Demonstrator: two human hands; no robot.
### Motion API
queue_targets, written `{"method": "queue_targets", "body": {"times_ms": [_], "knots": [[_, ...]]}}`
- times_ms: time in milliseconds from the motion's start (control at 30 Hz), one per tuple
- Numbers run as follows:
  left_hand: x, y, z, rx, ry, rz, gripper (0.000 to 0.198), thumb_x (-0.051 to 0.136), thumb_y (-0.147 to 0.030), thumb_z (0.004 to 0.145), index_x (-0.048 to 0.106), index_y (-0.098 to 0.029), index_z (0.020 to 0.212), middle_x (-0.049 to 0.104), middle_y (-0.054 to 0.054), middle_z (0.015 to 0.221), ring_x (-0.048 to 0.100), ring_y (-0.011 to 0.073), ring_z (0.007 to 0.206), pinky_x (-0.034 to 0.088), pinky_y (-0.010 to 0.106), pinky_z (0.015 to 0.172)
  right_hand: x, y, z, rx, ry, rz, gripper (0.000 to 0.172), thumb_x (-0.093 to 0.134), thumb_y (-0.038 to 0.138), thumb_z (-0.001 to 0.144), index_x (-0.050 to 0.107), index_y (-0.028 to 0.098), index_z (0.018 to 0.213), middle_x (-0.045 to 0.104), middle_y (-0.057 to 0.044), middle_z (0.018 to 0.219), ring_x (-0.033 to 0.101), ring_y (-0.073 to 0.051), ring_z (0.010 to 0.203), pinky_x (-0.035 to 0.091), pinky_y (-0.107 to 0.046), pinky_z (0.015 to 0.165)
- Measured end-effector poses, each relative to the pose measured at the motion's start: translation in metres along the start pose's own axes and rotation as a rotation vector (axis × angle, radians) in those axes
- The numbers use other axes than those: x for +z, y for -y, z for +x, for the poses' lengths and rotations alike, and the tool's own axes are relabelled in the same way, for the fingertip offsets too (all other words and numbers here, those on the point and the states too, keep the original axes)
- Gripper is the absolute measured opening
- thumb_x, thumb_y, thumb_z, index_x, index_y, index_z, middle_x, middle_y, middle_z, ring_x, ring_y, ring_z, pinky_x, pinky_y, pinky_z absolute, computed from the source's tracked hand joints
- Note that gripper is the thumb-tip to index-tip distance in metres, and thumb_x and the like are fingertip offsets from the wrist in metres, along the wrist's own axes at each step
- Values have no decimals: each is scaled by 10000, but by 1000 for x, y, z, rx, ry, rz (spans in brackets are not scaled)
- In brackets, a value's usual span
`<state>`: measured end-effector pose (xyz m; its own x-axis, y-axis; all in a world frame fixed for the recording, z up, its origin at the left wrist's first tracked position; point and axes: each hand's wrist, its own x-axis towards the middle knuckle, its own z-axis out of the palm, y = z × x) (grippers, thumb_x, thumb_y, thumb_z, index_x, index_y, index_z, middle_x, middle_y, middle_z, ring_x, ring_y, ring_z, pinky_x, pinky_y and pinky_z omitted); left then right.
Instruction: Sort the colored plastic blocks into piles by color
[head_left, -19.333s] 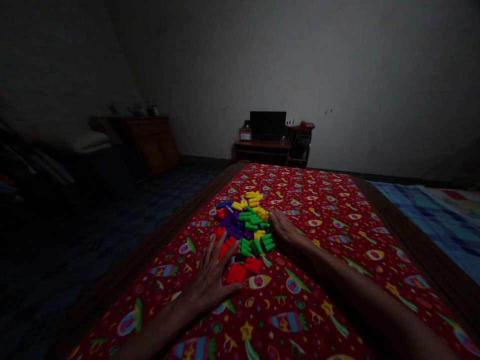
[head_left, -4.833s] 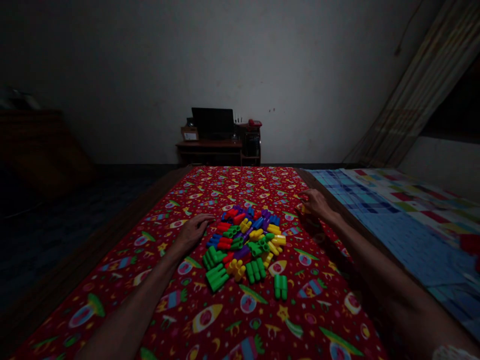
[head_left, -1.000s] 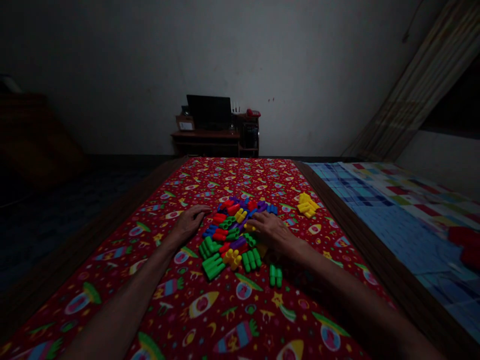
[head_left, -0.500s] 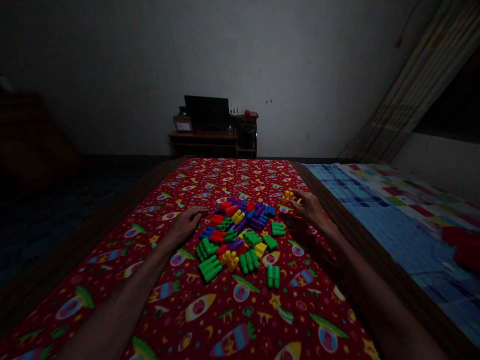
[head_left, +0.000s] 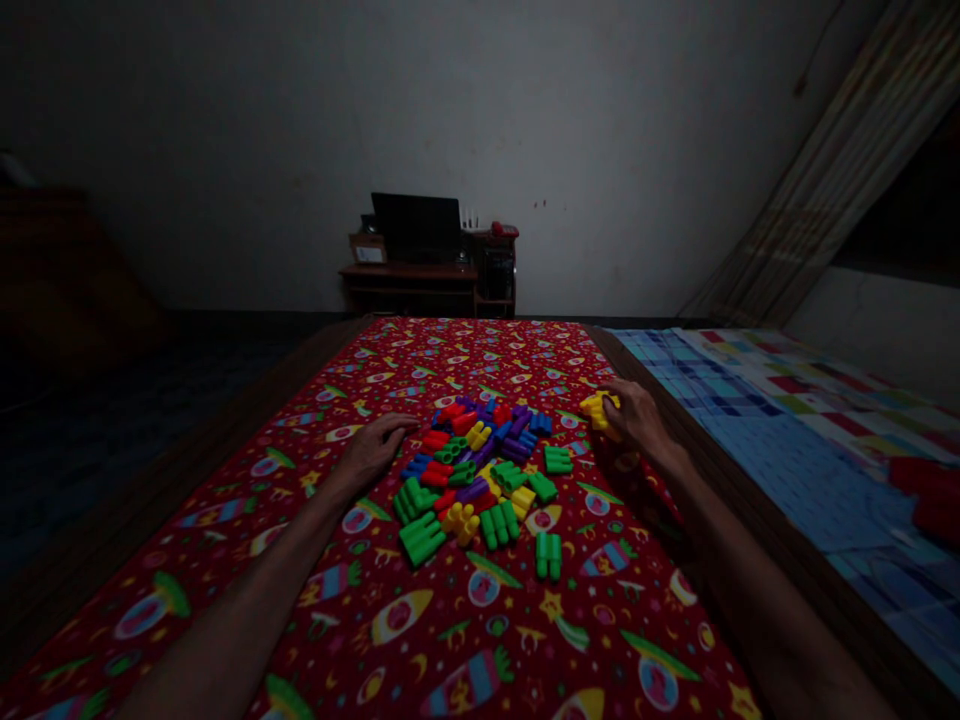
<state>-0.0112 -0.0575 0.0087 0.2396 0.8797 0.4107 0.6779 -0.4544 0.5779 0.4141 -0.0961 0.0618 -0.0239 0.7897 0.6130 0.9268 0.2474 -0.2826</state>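
A loose pile of red, blue, purple, yellow and green plastic blocks lies on a red patterned cloth (head_left: 420, 610). To the right of the pile, my right hand (head_left: 636, 418) has its fingers wrapped round a yellow block (head_left: 600, 410). My left hand (head_left: 371, 448) rests on the cloth just left of the pile, fingers apart and holding nothing. A green block (head_left: 548, 555) lies apart at the pile's near right, and another green block (head_left: 557, 460) sits at its right edge. Near the front is a yellow block (head_left: 460, 523).
Beyond the cloth's far edge stands a desk (head_left: 409, 272) with a dark monitor (head_left: 417, 227) against the wall. On the right lies a blue and checked sheet (head_left: 720, 400), with a red cloth (head_left: 926, 490) on it. A curtain (head_left: 795, 190) hangs at the upper right.
My right hand has moved a little to the right with the yellow block, which now shows turned differently. My left hand and the pile stay as they were.
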Motion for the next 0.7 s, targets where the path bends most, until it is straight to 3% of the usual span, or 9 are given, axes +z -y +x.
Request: {"method": "queue_targets", "body": {"times_ms": [100,233,367,500,600,700], "knots": [[2,3,0,-7,-8,-12,368,414,-396,812,704,-183,889,720,89,1019,651,228,963,501,380,922,-1,38,4,-85,43,165,249,506,148,815,714,155,952,727,-108,966,669,-215,877,503,-336,812],[4,8,1,-12,-19,-25,357,421,-398,812,707,-199,891,722,77,1018,648,227,976,498,385,930,15,101,4,-301,293,355,259,531,136,849,689,189,1047,719,-80,990,661,-179,883,488,-280,786],[4,8,1,4,-10,-23,357,414,-395,817,706,-201,885,722,75,1012,646,222,982,498,377,933,45,141,0,-435,430,252,303,566,134,851,637,178,1142,680,-117,1062,619,-195,959,457,-296,818],[3,7,1,-3,-7,-19,372,404,-393,823,700,-182,902,716,91,1025,647,230,981,502,390,929,57,143,1,-382,428,287,299,539,91,834,654,148,1105,701,-92,958,623,-168,846,443,-257,754],[2,6,0,0,10,-14,378,402,-393,822,698,-175,912,713,98,1034,647,231,983,503,386,928,44,129,12,-262,410,393,255,536,116,829,691,156,1028,716,-44,829,633,-140,715,431,-214,644],[2,6,0,-10,8,-9,379,407,-397,820,700,-174,912,713,100,1044,647,232,987,499,387,933,23,102,26,-96,343,360,218,578,144,800,719,153,967,735,-51,833,655,-144,703,448,-209,629]]}}
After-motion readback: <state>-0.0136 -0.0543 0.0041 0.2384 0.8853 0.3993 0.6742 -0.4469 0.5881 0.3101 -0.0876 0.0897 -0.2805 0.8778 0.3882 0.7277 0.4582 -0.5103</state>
